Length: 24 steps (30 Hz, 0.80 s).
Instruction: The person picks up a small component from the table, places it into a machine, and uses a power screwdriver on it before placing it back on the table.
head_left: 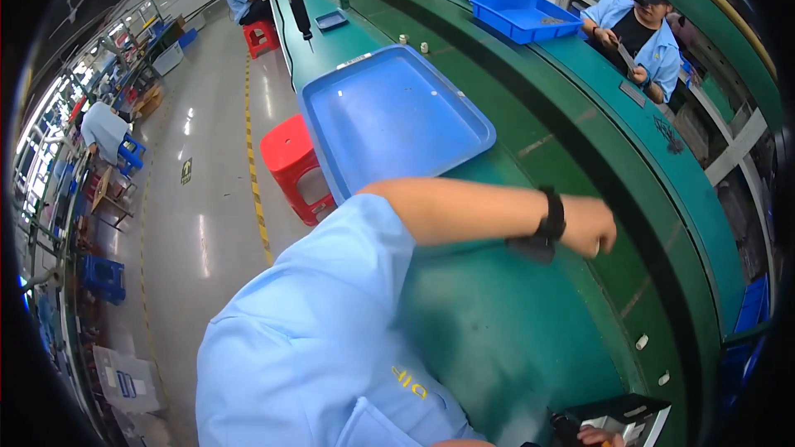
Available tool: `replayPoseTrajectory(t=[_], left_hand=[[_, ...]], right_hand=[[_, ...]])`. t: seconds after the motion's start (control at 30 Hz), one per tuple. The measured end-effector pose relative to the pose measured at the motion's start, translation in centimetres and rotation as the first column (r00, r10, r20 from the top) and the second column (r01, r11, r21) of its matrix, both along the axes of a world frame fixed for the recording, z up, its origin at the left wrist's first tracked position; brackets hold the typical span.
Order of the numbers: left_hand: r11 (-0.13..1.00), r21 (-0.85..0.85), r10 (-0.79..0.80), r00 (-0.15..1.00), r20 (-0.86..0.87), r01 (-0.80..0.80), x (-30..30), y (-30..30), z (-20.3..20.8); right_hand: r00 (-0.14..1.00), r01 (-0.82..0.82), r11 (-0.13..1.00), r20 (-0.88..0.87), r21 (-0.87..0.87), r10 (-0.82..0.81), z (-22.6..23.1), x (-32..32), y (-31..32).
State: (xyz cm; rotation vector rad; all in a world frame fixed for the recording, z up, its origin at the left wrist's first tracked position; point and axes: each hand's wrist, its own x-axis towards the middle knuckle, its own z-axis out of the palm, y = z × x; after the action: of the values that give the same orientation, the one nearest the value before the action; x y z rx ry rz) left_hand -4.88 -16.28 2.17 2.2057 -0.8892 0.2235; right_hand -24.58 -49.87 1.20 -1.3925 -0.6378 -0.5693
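Observation:
My left arm reaches across the green workbench, and my left hand (588,226) hangs over the conveyor belt with its fingers curled down. A small pale spot shows at the fingertips; what they hold, if anything, I cannot make out. A black band circles that wrist. At the bottom edge, partly cut off, the fingers of my right hand (598,437) are bent against a black box-shaped housing (636,407) with a bright metal inside. Close beside them is a dark rounded object (565,427), too cropped to name.
A large blue tray (389,124) lies beyond my left arm, near a red stool (290,153). An electric screwdriver (296,2) hangs above the bench. Small white parts (642,342) sit along the green conveyor belt (580,290). Across it, a co-worker (654,45) handles a flat piece near a blue bin (526,21).

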Motion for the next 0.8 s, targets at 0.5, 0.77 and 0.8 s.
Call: replayPoseTrajectory(t=[0.5, 0.77, 0.8], left_hand=[[0.905, -0.271, -0.425, 0.686, -0.59, 0.328, -15.0, -13.4, -8.2], [0.941, -0.23, -0.337, 0.756, -0.561, 0.248, -15.7, -15.5, -9.6], [0.933, -0.264, -0.354, 0.758, -0.548, 0.245, -15.7, -15.4, -9.6]], right_hand=[[0.92, 0.34, 0.93, -0.258, 0.141, -0.297, 7.3, -7.2, -0.7], [0.961, 0.274, 0.937, -0.094, 0.215, -0.26, 6.0, -4.9, -4.3], [0.962, 0.265, 0.947, -0.115, 0.18, -0.247, 5.8, -4.4, -4.1]])
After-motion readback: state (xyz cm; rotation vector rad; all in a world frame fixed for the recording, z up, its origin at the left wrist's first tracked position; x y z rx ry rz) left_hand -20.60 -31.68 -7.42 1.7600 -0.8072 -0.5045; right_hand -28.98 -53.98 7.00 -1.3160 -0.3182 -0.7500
